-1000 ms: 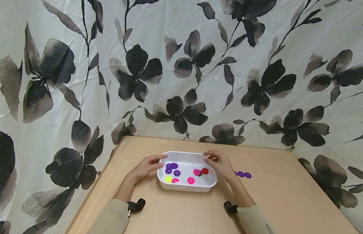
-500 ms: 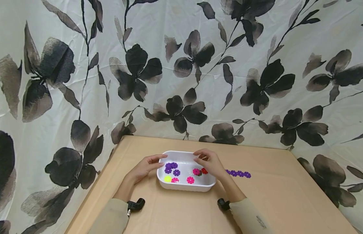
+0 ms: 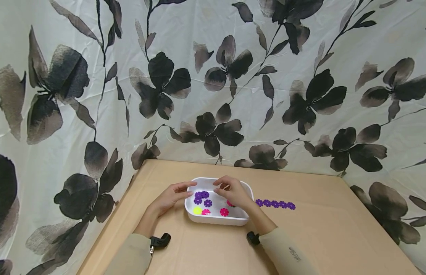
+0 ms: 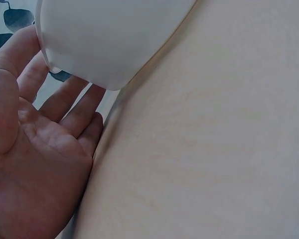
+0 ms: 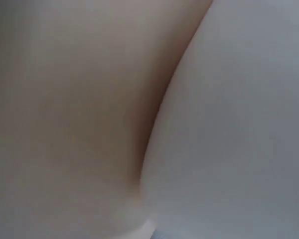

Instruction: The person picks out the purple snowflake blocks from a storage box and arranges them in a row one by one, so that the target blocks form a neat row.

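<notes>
A white plastic tray [image 3: 220,220] stands on the table, with flower-shaped discs inside. Purple discs [image 3: 201,195] lie at its left, a yellow disc [image 3: 197,210] near the front, and pink discs [image 3: 224,212] toward the front and right. My left hand [image 3: 169,198] holds the tray's left rim; in the left wrist view, that hand [image 4: 45,129] has its fingers against the tray's end [image 4: 104,45]. Over the right half of the tray hovers my right hand [image 3: 235,193], thumb and forefinger apart, nothing visible between them. It hides some discs.
Right of the tray, a row of joined purple discs [image 3: 275,204] lies on the tan table [image 3: 323,229]. A floral cloth [image 3: 213,95] hangs behind the table's back edge. The right wrist view is blurred, with the tray's pale wall [image 5: 229,124] filling its right side.
My right hand has moved left from the tray's right rim to above its inside, uncovering more of the purple row and covering the red disc. The left hand stays at the rim.
</notes>
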### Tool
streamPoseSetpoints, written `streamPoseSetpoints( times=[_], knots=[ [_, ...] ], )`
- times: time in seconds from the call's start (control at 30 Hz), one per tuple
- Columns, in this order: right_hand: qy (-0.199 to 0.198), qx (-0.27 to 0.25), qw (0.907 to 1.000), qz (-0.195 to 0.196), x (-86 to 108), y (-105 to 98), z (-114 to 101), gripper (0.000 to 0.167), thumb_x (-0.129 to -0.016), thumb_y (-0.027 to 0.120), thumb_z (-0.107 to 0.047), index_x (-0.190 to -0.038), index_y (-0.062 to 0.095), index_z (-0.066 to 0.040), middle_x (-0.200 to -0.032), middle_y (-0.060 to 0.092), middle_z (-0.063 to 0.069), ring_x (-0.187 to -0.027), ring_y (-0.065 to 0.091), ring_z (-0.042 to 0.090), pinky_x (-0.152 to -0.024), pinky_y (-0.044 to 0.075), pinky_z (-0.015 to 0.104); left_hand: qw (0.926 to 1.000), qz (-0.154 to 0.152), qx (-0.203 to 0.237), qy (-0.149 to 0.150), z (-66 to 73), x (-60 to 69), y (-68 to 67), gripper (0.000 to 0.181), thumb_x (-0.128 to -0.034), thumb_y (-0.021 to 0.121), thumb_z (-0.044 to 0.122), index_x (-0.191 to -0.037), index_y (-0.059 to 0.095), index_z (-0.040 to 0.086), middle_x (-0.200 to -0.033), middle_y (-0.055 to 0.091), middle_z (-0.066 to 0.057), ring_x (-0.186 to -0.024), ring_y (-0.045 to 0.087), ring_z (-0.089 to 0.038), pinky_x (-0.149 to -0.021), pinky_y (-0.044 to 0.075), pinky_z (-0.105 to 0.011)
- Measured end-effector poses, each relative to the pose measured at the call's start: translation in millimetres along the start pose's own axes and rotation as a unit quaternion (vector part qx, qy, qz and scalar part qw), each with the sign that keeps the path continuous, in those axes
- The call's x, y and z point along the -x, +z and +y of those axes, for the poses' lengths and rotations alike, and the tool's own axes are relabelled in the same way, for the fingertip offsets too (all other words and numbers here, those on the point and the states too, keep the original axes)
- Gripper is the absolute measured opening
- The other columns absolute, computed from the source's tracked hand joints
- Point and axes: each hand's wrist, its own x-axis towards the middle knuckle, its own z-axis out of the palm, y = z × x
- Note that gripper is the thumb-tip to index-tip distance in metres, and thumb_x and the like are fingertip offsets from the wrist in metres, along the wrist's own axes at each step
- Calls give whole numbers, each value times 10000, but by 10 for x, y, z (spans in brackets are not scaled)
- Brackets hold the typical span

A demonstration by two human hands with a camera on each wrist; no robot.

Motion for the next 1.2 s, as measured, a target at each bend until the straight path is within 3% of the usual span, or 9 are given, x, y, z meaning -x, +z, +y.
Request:
streamPoseSetpoints(
  times=[0.23, 0.43, 0.7, 1.2],
  knots=[
    [-23, 224, 9986, -470, -109, 118, -23, 222, -950, 763, -122, -1158, 758, -44, -1120, 738, 104, -915, 651, 159, -807, 576, 261, 10000, -42, 14, 36, -3, -6, -5, 488, -969, 750, 285, -1433, 644, 184, -1568, 535, -44, -1518, 389, -317, -1282, 239, -566],
    [-292, 661, 9920, -1039, -157, 181, -5, 248, -936, 752, -62, -1176, 747, 3, -1137, 750, 160, -919, 660, 205, -784, 551, 259, 10000, -55, 6, 72, -10, -3, -7, 484, -971, 748, 281, -1434, 643, 187, -1562, 543, -37, -1510, 401, -311, -1280, 243, -565],
    [-367, 968, 9856, -1339, -195, 200, -42, 241, -924, 755, -24, -1163, 753, 7, -1099, 761, 149, -899, 642, 213, -762, 530, 246, 10000, -49, 0, 73, -28, -6, -10, 478, -972, 747, 287, -1431, 646, 200, -1564, 541, -25, -1515, 396, -305, -1282, 229, -576],
    [-188, 1398, 9734, -1807, -200, 283, -31, 240, -893, 815, -74, -1132, 795, -63, -974, 754, 31, -800, 579, 98, -711, 515, 216, 9999, -88, 30, 44, -4, -1, -7, 493, -983, 734, 264, -1454, 623, 169, -1582, 520, -40, -1531, 375, -327, -1282, 232, -572]
  ],
)
